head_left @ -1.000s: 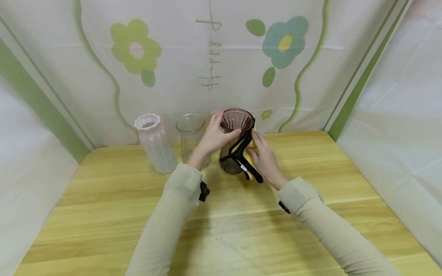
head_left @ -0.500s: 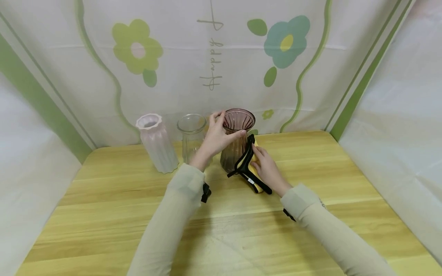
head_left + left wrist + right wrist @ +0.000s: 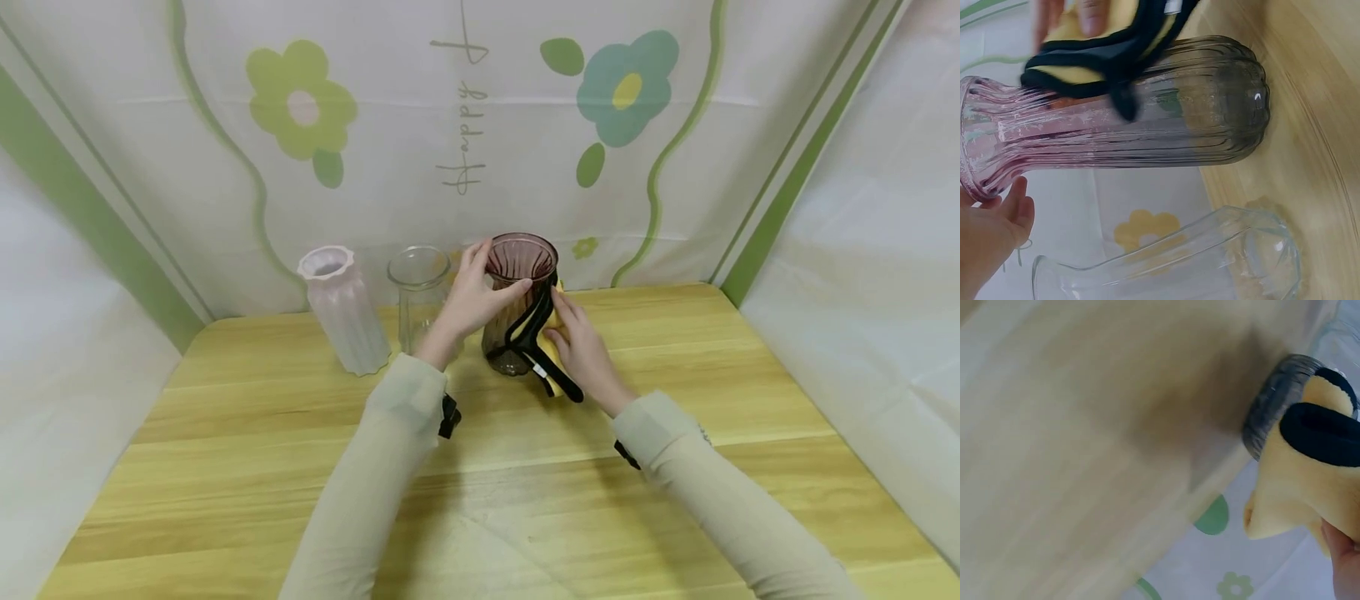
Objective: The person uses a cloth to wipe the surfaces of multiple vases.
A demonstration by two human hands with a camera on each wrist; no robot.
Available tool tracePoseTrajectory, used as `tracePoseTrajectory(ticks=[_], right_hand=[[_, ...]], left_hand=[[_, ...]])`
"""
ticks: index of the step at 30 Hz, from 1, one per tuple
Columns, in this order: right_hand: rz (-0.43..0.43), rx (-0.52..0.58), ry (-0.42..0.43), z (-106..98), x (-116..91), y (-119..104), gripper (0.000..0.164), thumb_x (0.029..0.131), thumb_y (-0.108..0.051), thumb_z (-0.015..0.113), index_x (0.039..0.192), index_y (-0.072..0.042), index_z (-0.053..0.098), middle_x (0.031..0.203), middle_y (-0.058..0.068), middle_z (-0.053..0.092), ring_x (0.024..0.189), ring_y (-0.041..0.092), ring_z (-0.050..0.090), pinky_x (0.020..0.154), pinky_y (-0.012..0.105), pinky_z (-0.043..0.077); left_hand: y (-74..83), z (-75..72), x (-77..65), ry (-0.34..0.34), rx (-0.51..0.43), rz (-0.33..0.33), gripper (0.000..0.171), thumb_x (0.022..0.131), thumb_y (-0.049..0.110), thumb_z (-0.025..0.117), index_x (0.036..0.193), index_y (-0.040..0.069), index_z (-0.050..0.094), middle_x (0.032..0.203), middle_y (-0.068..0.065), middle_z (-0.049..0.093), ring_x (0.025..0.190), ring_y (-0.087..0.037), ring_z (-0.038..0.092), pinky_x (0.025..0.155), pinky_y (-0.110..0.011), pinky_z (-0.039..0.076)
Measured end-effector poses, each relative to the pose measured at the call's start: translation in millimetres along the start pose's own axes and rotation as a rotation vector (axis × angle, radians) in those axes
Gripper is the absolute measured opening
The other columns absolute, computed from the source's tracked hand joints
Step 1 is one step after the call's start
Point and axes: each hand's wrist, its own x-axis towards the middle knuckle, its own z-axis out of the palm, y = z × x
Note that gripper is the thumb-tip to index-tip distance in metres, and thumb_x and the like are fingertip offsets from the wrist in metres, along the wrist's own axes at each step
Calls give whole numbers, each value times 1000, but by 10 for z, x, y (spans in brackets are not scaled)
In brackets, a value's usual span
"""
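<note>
On the tabletop (image 3: 225, 467), your left grip (image 3: 477, 292) holds the purple vase (image 3: 1116, 134), likely fragile, slippery: brace its neck; your right grip (image 3: 585, 354) pinches yellow cloth (image 3: 1300, 481).

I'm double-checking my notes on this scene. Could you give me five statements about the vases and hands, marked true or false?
1. The left hand holds the purple vase near its rim. True.
2. The right hand holds a yellow cloth with black edging. True.
3. The purple vase lies on its side. False: it stands upright.
4. The clear glass vase stands between the other two vases. True.
5. Four vases are in view. False: there are three.
</note>
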Motion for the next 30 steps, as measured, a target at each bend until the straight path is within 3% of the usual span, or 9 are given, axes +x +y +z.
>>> tracePoseTrajectory(ticks=[6,17,23,30], right_hand=[[43,47,30,-57,97,-96,63,95,-9,56,150,-3,26,150,24,34,137,40,37,112,51,34],[48,1,-73,32,-24,46,62,92,-6,60,147,1,32,142,28,41,127,44,45,106,53,41],[88,-55,-161,76,-130,140,63,93,-7,60,148,-1,30,140,30,42,126,45,47,103,52,43],[89,-43,-136,82,-143,138,63,93,-7,59,149,-3,29,141,28,42,123,43,50,102,51,46]], left_hand=[[-8,-28,26,-36,-8,-20,92,86,45,66,155,17,11,161,-5,12,145,-31,26,115,-51,30],[-6,23,5,-14,-67,-24,100,84,47,68,155,16,6,158,-8,3,140,-34,33,112,-49,36],[2,39,0,13,-59,-6,99,84,50,68,155,15,9,158,-9,6,137,-34,36,111,-50,37],[-1,26,-8,4,-57,-7,97,85,49,67,155,15,9,158,-6,12,137,-33,38,112,-46,37]])
